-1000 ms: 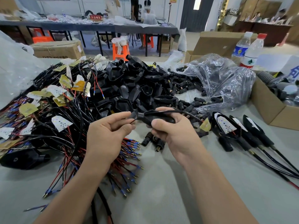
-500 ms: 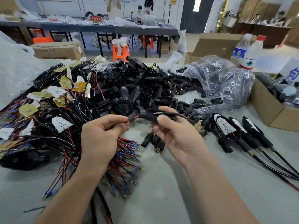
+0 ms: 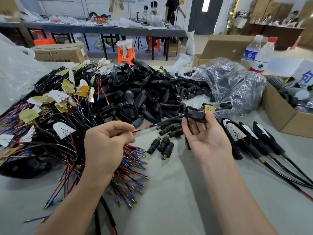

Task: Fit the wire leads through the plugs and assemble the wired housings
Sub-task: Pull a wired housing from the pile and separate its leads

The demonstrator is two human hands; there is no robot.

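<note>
Grey worktable [image 3: 169, 192] in a busy workshop, long tables and orange stools behind. Heaped at centre back, a pile of black housings [image 3: 135, 92]. To its left, a tangle of wire leads [image 3: 55, 146] with small yellow and white boards attached, red and black ends with blue sleeves fanned toward the near edge. Just ahead of the hands, loose plugs [image 3: 162, 145] lying on the surface. On the right, three finished assemblies [image 3: 243, 134] laid side by side, cables trailing off to the right edge. Beyond them, a crumpled plastic bag [image 3: 228, 85], a cardboard box [image 3: 277, 114] and two water bottles [image 3: 260, 53]. Left hand [image 3: 108, 143] clenched, thumb and forefinger pinching one black cable [image 3: 169, 119] where its red lead shows. Cable stretched up and to the right, raised off the table, into the held housing [image 3: 196, 114]. Right hand [image 3: 206, 138] palm up, fingers loosely curled, thumb tip pressing that housing against the fingertips. Small yellow board [image 3: 209, 109] poking out at the housing's far end, just above the thumb.
</note>
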